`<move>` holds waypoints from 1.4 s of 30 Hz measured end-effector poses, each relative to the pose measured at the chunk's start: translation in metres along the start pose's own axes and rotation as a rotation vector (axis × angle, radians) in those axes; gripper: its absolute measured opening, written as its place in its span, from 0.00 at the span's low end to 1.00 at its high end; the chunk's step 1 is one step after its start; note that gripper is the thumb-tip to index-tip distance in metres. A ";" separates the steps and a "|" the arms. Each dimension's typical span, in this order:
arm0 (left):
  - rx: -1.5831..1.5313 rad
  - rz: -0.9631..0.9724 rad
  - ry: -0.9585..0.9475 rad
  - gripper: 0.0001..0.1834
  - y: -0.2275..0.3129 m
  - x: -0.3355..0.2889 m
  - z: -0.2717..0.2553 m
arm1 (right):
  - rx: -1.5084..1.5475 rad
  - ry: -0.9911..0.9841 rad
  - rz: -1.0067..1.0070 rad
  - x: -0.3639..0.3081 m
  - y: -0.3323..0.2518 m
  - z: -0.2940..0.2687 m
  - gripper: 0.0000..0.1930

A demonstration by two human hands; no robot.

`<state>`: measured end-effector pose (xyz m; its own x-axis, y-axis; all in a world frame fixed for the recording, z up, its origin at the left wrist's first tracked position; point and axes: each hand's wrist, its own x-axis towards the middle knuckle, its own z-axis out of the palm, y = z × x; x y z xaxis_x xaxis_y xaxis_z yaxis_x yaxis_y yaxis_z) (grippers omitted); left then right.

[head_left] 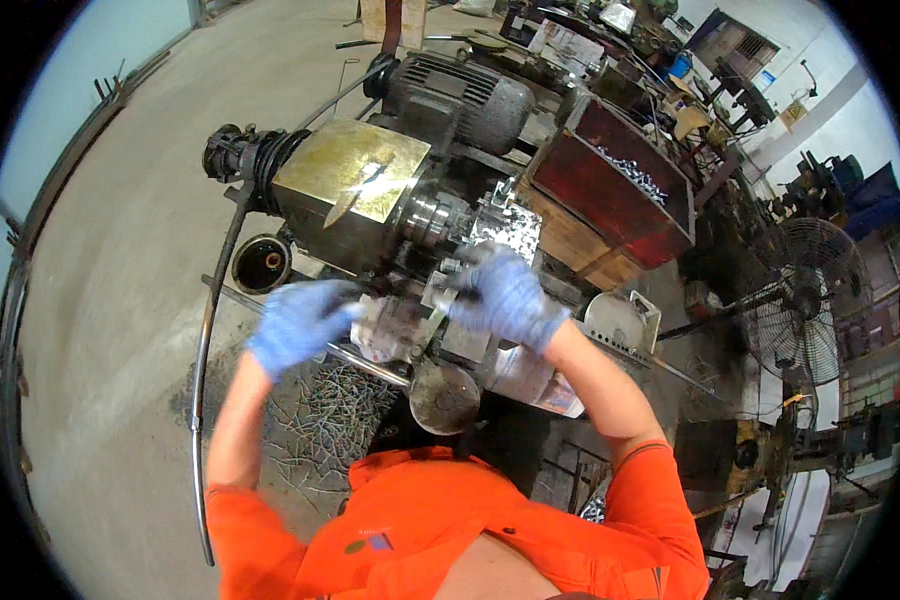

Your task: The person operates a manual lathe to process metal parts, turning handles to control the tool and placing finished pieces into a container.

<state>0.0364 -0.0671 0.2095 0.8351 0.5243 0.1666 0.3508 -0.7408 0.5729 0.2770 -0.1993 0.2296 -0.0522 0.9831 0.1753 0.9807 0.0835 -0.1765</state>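
Observation:
A lathe-like metal machine stands before me, with a brass-coloured cover (355,165) and a shiny round chuck (436,218). My right hand (500,292), in a blue glove, is at the metal block beside the chuck. Its fingers are curled and a little blurred; whatever they hold is hidden. Smeared by motion, my left hand (305,318) wears a matching glove. Its thumb and forefinger are apart, with nothing visible between them, close to a pale, stained rag-like piece (386,328). Nearer to me a round metal disc (445,397) sits at the machine's front.
Beyond the machine sits a motor (460,105). A red bin (610,190) holding small shiny parts stands at the right, near a standing fan (808,300). Wiry metal shavings (340,420) litter the floor. A long metal bar (202,400) slants down at left.

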 end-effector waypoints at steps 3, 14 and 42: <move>0.252 -0.255 0.128 0.19 -0.043 -0.041 -0.039 | -0.175 -0.113 0.098 0.032 0.022 0.003 0.23; 0.297 -0.832 0.196 0.25 -0.151 -0.165 -0.010 | -0.079 -0.232 0.222 0.060 0.058 0.042 0.26; 0.309 -1.028 -0.078 0.25 -0.109 -0.203 -0.033 | 0.017 -0.257 0.302 0.071 0.037 0.032 0.23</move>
<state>-0.1850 -0.0790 0.1399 0.1000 0.9362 -0.3368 0.9829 -0.0404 0.1797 0.3035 -0.1212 0.2049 0.1909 0.9723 -0.1348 0.9560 -0.2153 -0.1992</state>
